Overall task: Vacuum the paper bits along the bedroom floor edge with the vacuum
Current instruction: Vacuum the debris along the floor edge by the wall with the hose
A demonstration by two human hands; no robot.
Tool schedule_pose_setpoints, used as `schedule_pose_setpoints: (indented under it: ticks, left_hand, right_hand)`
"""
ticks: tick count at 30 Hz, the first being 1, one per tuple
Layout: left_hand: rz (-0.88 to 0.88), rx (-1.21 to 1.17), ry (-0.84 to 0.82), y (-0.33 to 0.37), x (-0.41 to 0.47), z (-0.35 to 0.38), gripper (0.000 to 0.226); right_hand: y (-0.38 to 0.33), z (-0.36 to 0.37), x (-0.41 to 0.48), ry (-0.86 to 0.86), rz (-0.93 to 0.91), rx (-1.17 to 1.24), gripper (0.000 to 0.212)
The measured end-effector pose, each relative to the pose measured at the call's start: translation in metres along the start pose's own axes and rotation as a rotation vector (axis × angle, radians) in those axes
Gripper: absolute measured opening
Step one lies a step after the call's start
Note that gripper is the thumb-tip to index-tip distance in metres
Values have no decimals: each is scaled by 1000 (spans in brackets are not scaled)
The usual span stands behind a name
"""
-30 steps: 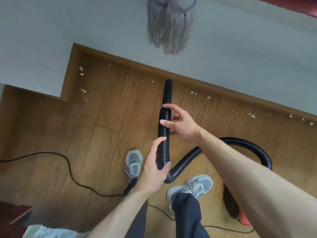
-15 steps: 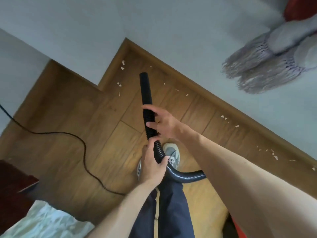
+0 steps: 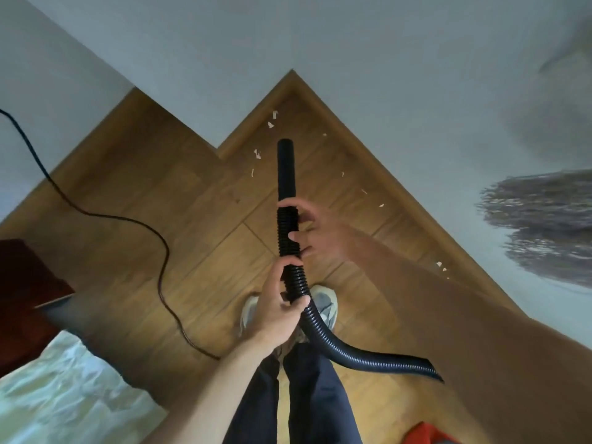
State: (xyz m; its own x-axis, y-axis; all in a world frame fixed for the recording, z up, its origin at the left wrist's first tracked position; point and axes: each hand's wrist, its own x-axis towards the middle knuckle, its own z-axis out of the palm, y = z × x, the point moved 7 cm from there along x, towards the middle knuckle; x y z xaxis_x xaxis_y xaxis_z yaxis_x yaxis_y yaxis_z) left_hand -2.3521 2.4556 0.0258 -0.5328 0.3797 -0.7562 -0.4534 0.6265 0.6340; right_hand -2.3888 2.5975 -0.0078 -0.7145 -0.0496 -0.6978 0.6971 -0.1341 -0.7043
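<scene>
Both hands grip the black vacuum hose [image 3: 286,174], its nozzle aimed at the floor corner.

Right hand [image 3: 315,230] fingers curl round the ribbed section; left hand [image 3: 275,310] clasps it lower down. Paper bits [image 3: 274,115] lie along the skirting near the nozzle. The hose vanishes behind the right forearm. The red vacuum body [image 3: 426,434] is cut off and the mop [image 3: 544,225] blurred.

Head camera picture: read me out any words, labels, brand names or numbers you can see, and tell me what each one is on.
There is no text to read in this view.
Vacuum hose, gripped by the left hand and the right hand: plain black, no marking shows.
Shoe: too blurred to tell any logo.
Red vacuum body: only a corner shows, with no label on it.
</scene>
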Motion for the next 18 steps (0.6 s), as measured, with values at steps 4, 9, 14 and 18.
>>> schedule_pose_setpoints:
  ticks: [4,9,14,18]
  left_hand:
    - [-46,-160,-48,0,4,-1,63]
    - [-146,-404,-118,-4,11,-6,61]
    - [-184,-570,-198,-15,21,-12,63]
    - [-186,-564,-204,-25,33,-19,66]
  right_hand:
    - [2,1,7,-28,46,26,52]
    - [8,11,17,-44,127,44,48]
    - [18,17,36,-122,244,126,57]
    - [25,23,56,-157,296,148,63]
